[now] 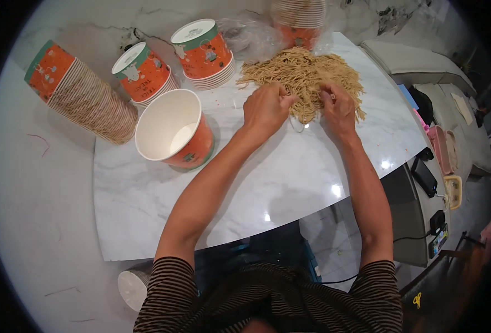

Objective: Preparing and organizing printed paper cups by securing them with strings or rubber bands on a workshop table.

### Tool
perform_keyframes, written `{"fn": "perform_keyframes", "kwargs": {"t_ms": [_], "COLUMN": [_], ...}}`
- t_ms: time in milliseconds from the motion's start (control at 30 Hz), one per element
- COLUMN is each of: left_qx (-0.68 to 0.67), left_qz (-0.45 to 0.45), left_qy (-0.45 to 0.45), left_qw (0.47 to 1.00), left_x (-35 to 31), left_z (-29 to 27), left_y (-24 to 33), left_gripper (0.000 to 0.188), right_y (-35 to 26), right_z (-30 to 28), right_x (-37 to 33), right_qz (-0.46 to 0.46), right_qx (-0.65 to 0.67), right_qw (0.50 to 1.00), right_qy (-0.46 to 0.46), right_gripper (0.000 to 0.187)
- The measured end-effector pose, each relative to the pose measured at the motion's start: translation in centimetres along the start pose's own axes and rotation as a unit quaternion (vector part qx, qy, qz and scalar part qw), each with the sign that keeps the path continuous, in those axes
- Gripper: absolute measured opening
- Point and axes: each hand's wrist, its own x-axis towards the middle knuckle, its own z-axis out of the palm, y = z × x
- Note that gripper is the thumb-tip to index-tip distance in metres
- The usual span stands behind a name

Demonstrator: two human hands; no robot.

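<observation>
In the head view, the one view we have, we see a loose heap of tan strands [306, 69] in the upper middle of the frame, on a pale marbled table [267, 186]. Its near edge lies between and just beyond our fingertips, and one thin loop trails onto the tabletop between our hands. Our left hand [269, 108] is at the heap's lower left, back of the hand up, fingers curled and thumb brought toward the forefinger; our right hand [337, 110] is at its lower right, fingers bent inward, thumb near the forefinger. We cannot tell whether either set of fingers is closed on strands. Both forearms reach up from the lower edge, slanting toward each other. Left of centre stands an orange paper tub [198, 141], mouth up, its white inner wall and bottom showing. Behind it, two short nested stacks, a nearer one [143, 75] and a farther one [204, 55], stand base up, and a tall stack [87, 100] leans across the upper left of the frame, also base up. At the top edge, another stack [299, 19] stands mouths up beside crumpled clear plastic [248, 39].
</observation>
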Motion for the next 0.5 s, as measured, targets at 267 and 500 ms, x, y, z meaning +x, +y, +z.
{"fn": "perform_keyframes", "kwargs": {"t_ms": [267, 500], "left_qx": [0.08, -0.078], "left_qz": [-0.075, -0.107], "left_qy": [-0.023, -0.083], "left_qw": [0.994, 0.988], "left_x": [0.7, 0.9], "left_z": [4.1, 1.6], "left_y": [-2.6, -4.2], "left_gripper": [0.036, 0.022], "right_y": [-0.2, -0.6], "right_z": [0.6, 0.6], "right_x": [0.0, 0.3], "right_qz": [-0.111, -0.126], "right_qx": [-0.035, -0.056], "right_qw": [0.993, 0.99], "right_qy": [0.014, -0.04], "right_gripper": [0.044, 0.052]}}
